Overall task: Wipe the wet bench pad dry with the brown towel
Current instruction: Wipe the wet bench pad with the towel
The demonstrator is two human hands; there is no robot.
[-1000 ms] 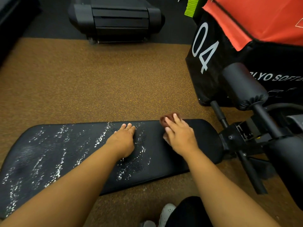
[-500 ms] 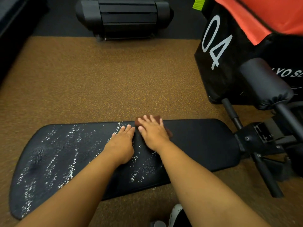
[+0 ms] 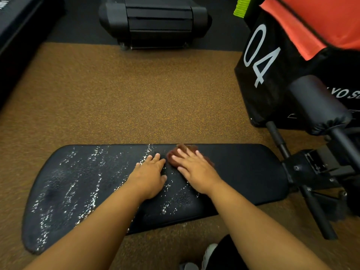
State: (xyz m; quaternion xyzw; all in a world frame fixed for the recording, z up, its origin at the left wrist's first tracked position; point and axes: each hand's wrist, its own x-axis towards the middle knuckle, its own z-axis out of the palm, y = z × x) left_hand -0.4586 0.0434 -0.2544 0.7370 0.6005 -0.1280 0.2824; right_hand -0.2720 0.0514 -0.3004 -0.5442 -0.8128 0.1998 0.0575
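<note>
Mid-wipe: our right hand (image 3: 196,170) presses flat-fingered on the brown towel (image 3: 187,152) at the bench pad's (image 3: 243,172) far edge, left hand (image 3: 151,175) flat beside (bracing); next, sweep left over droplets (image 3: 91,184)

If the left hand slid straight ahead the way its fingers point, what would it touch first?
Probably the streak of water droplets just ahead of the left hand on the black bench pad, then the pad's far edge.

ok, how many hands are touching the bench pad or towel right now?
2. The left hand rests flat on the wet bench pad near its middle; the right hand presses the brown towel against the pad's far edge, right beside it.
</note>
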